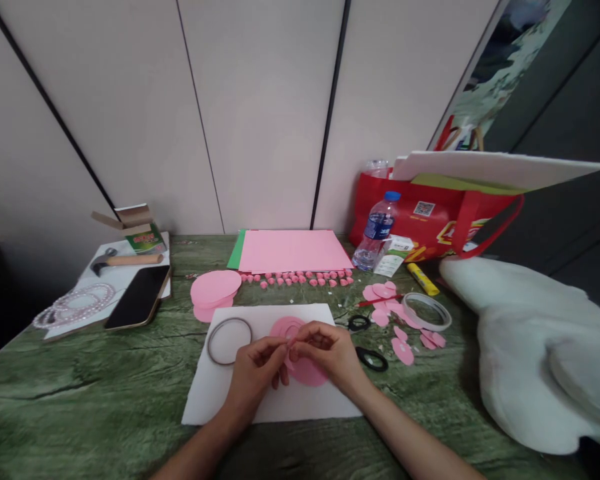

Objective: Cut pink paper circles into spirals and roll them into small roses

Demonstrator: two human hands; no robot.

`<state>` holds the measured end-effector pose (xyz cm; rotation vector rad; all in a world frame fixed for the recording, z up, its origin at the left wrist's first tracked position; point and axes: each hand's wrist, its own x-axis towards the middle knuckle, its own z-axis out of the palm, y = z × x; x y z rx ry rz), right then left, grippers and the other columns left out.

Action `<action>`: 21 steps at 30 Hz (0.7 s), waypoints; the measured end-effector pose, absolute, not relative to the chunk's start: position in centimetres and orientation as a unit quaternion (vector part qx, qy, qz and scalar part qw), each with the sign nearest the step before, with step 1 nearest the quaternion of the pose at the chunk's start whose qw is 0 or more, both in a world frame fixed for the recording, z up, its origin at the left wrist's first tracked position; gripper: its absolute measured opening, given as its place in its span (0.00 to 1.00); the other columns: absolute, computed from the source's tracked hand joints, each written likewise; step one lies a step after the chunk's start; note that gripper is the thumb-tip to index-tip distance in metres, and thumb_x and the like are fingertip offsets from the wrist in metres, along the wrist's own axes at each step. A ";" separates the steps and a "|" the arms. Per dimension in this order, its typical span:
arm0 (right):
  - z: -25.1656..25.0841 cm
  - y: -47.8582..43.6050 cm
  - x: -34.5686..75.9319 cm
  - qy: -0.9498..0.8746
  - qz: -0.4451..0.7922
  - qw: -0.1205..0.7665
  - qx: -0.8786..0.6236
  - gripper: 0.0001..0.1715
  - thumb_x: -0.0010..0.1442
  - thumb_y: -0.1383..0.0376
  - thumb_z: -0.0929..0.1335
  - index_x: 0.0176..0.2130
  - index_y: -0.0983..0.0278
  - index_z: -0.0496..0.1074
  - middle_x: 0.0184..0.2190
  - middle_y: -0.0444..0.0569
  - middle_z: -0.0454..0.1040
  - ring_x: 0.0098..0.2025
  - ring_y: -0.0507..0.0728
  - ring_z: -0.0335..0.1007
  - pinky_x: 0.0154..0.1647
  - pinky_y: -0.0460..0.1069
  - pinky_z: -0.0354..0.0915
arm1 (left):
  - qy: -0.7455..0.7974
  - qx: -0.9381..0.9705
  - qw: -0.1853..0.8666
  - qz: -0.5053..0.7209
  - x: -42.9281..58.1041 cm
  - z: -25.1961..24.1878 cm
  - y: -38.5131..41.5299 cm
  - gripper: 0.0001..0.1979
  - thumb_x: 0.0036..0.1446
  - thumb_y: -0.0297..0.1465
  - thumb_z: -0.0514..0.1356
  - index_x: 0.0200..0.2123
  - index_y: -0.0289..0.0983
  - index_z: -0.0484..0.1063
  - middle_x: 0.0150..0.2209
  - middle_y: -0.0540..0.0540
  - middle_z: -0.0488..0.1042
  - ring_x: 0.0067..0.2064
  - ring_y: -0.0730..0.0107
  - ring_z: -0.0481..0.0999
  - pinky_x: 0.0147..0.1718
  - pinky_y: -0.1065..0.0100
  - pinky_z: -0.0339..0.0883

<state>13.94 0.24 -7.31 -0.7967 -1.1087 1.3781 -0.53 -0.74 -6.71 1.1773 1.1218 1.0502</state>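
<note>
Over a white board (215,403), my left hand (259,365) and my right hand (333,350) meet, fingertips nearly touching. Both are closed in a pinch on a thin curled strip of pink paper (291,364); the fingers hide part of it. Beneath them lies a round pink paper piece (311,375), which looks cut in a spiral. A thin round ring (209,348) rests on the board, left of my left hand. Black-handled scissors (364,353) lie just right of the board, their blades hidden.
Small rolled pink paper flowers (313,282) line up before pink sheets (295,250). Pink discs (215,287) sit left; paper scraps (403,350), tape (445,313) and a glue stick (423,280) right. A bottle (380,227), red bag (415,233), hammer (130,260) and phone (139,298) stand farther out.
</note>
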 end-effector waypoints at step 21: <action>-7.7 0.4 13.8 -0.473 0.586 0.558 -0.350 0.14 0.37 0.63 0.76 0.23 0.66 0.70 0.18 0.42 0.72 0.19 0.50 0.68 0.22 0.44 0.66 | 0.472 0.536 0.566 0.412 -0.3 -6.0 -0.9 0.14 0.49 0.36 0.57 0.30 0.30 0.74 0.11 0.50 0.70 0.12 0.80 0.61 0.11 0.78 0.53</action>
